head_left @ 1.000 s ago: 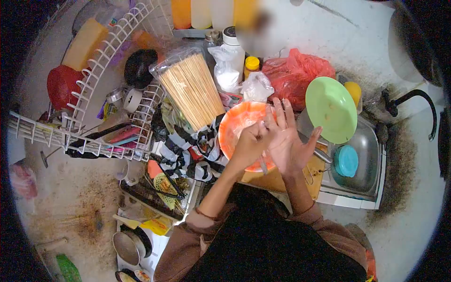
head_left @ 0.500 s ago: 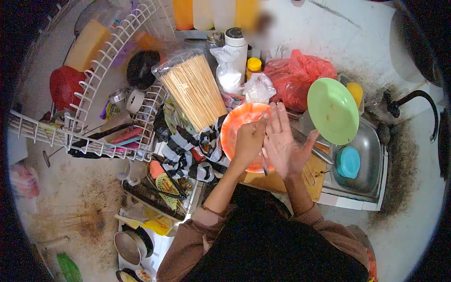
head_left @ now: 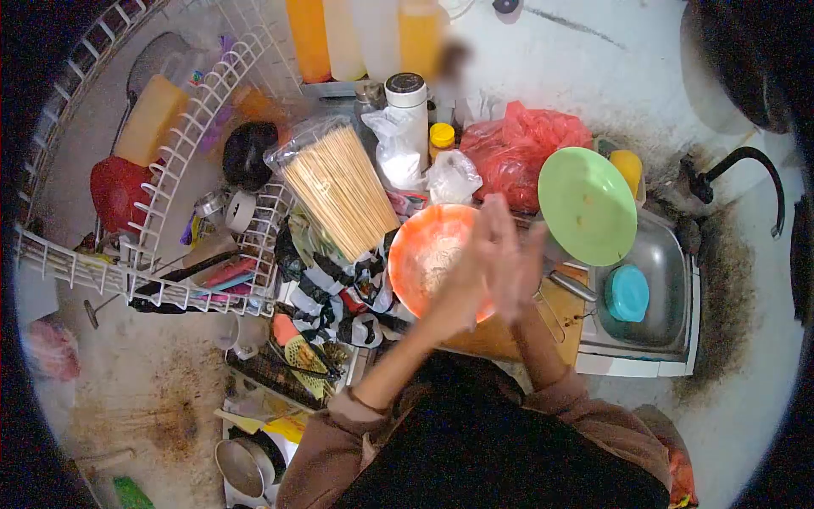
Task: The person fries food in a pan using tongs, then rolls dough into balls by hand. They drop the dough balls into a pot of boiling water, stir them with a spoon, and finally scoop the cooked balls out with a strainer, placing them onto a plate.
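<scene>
My left hand (head_left: 479, 276) and my right hand (head_left: 524, 267) are palm to palm above the right side of an orange-and-white bowl (head_left: 405, 246). Both are smeared by motion, but their fingers look stretched out and point away from me. Whether anything lies between the palms is hidden. Inside the bowl is a pale, wet-looking mixture (head_left: 434, 254). A wooden board (head_left: 483, 339) lies under the bowl's near side. Right of my hands, a light green plate (head_left: 587, 206) leans over the sink's left edge.
A metal sink (head_left: 666, 254) with a turquoise container (head_left: 627, 293) and a black faucet (head_left: 746, 157) is at right. A bag of wooden skewers (head_left: 339, 191), a red plastic bag (head_left: 517, 153) and a white bottle (head_left: 407, 102) stand behind. A white wire rack (head_left: 161, 199) fills the left.
My left hand was curled against my open right palm; now its fingers are extended along the right hand. The spoon-like handle below my hands is no longer visible. The view has shifted slightly.
</scene>
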`<act>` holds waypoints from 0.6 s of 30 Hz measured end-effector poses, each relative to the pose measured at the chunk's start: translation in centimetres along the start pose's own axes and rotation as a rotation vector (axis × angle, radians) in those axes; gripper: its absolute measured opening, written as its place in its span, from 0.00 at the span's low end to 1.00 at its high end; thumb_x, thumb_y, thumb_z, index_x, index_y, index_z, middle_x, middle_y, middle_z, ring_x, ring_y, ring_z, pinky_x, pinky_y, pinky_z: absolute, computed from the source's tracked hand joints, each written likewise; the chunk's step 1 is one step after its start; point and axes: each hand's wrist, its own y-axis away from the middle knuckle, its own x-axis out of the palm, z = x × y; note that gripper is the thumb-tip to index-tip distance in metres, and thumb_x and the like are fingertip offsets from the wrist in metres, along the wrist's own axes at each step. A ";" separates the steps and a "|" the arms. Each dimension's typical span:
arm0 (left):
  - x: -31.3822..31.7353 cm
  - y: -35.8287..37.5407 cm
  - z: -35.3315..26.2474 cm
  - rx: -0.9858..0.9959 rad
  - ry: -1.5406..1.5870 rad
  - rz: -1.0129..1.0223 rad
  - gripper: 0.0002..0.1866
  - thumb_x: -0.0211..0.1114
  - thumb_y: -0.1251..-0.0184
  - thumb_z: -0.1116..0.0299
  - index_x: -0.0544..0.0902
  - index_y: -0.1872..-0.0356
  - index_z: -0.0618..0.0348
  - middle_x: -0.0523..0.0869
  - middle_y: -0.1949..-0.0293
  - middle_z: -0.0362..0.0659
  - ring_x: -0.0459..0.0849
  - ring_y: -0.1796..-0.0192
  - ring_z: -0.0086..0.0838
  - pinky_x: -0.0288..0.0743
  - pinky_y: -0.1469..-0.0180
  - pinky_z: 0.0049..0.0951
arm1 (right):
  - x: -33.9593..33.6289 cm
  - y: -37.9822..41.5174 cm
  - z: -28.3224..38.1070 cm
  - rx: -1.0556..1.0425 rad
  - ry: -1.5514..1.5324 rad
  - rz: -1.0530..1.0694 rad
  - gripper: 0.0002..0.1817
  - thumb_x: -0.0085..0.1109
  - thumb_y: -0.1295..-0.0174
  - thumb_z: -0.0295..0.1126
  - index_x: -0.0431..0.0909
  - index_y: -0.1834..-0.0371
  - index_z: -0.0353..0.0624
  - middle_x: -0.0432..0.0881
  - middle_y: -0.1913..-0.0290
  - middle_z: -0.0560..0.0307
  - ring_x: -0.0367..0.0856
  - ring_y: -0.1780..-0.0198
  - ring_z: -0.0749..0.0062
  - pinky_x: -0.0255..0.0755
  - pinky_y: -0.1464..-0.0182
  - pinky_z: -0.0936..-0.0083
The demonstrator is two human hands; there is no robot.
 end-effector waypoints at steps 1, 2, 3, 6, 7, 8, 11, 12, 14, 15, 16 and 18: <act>0.8 0.1 -0.6 0.056 0.000 -0.017 0.23 0.40 0.31 0.61 0.59 0.41 0.67 0.61 0.43 0.56 0.58 0.40 0.39 0.51 0.38 0.34 | -0.3 0.4 -2.2 -0.038 0.098 -0.063 0.43 0.26 0.40 0.63 0.39 0.32 0.40 0.39 0.29 0.53 0.39 0.29 0.67 0.33 0.32 0.68; -0.1 -0.4 -2.6 0.171 0.086 -0.039 0.26 0.42 0.33 0.63 0.52 0.38 0.67 0.50 0.38 0.58 0.46 0.35 0.42 0.41 0.34 0.34 | 0.7 0.9 -2.8 -0.014 0.115 -0.067 0.41 0.27 0.39 0.61 0.39 0.32 0.39 0.39 0.30 0.53 0.40 0.30 0.68 0.34 0.32 0.70; -0.8 -1.3 -3.8 0.290 0.172 -0.072 0.31 0.44 0.34 0.65 0.44 0.35 0.67 0.38 0.33 0.59 0.34 0.30 0.45 0.31 0.31 0.34 | 2.4 1.4 -3.0 0.011 0.131 -0.071 0.40 0.28 0.37 0.58 0.40 0.32 0.38 0.40 0.30 0.53 0.40 0.30 0.69 0.35 0.32 0.72; -0.2 -3.9 -1.3 0.305 -0.251 -0.217 0.31 0.42 0.34 0.64 0.44 0.35 0.69 0.40 0.34 0.61 0.37 0.31 0.52 0.34 0.31 0.39 | 4.9 2.8 -1.2 0.156 -0.031 0.041 0.37 0.30 0.35 0.54 0.43 0.33 0.36 0.43 0.30 0.54 0.43 0.30 0.69 0.38 0.32 0.73; 0.2 -3.8 -1.2 0.309 -0.041 -0.268 0.30 0.42 0.34 0.64 0.46 0.36 0.70 0.41 0.34 0.63 0.38 0.31 0.53 0.34 0.32 0.40 | 3.9 1.8 -0.6 0.139 -0.062 0.070 0.36 0.30 0.35 0.54 0.44 0.33 0.36 0.44 0.30 0.53 0.44 0.30 0.68 0.39 0.32 0.73; -0.1 -3.5 -2.3 0.326 0.160 -0.321 0.29 0.42 0.34 0.63 0.47 0.36 0.70 0.43 0.34 0.64 0.39 0.32 0.55 0.34 0.32 0.42 | 3.1 0.6 0.1 0.119 -0.099 0.097 0.36 0.31 0.35 0.54 0.45 0.34 0.36 0.45 0.31 0.53 0.44 0.31 0.67 0.39 0.32 0.72; -0.3 -2.5 -3.2 0.380 0.025 -0.211 0.29 0.41 0.34 0.64 0.48 0.36 0.70 0.44 0.35 0.65 0.39 0.32 0.56 0.35 0.32 0.42 | 2.0 -0.6 0.6 0.160 -0.274 -0.108 0.34 0.27 0.34 0.52 0.45 0.33 0.38 0.49 0.32 0.52 0.47 0.31 0.64 0.38 0.32 0.69; -0.4 -2.3 -3.3 0.397 -0.017 -0.185 0.29 0.41 0.33 0.64 0.49 0.36 0.70 0.44 0.35 0.65 0.39 0.32 0.56 0.35 0.32 0.43 | 1.8 -0.7 0.5 0.185 -0.360 -0.170 0.33 0.26 0.34 0.52 0.45 0.33 0.38 0.49 0.32 0.52 0.47 0.31 0.64 0.38 0.32 0.69; -0.3 -2.2 -3.5 0.430 -0.098 -0.136 0.28 0.41 0.33 0.64 0.49 0.37 0.70 0.45 0.35 0.66 0.39 0.32 0.56 0.35 0.32 0.43 | 2.6 0.3 0.7 0.140 -0.158 -0.036 0.35 0.28 0.36 0.55 0.46 0.33 0.39 0.49 0.32 0.53 0.47 0.31 0.64 0.39 0.32 0.67; -0.5 -3.4 -2.9 0.509 -0.013 -0.184 0.28 0.42 0.34 0.65 0.50 0.37 0.71 0.47 0.36 0.67 0.40 0.32 0.57 0.36 0.33 0.44 | 3.5 1.0 1.4 0.192 -0.178 -0.058 0.36 0.30 0.36 0.56 0.46 0.33 0.39 0.49 0.32 0.53 0.48 0.32 0.64 0.40 0.32 0.67; -0.8 -4.5 -2.3 0.459 -0.014 -0.176 0.27 0.42 0.34 0.65 0.52 0.37 0.71 0.47 0.36 0.67 0.40 0.32 0.58 0.37 0.33 0.44 | 4.0 1.5 1.7 0.246 -0.199 -0.080 0.37 0.31 0.37 0.57 0.46 0.33 0.39 0.49 0.32 0.53 0.49 0.32 0.65 0.41 0.32 0.67; -1.8 -5.8 -2.0 0.356 0.001 -0.165 0.26 0.43 0.34 0.65 0.55 0.38 0.70 0.47 0.36 0.68 0.41 0.33 0.58 0.38 0.33 0.43 | 2.9 2.0 1.5 0.324 -0.350 0.046 0.39 0.31 0.38 0.59 0.46 0.34 0.37 0.50 0.33 0.50 0.49 0.32 0.62 0.40 0.32 0.65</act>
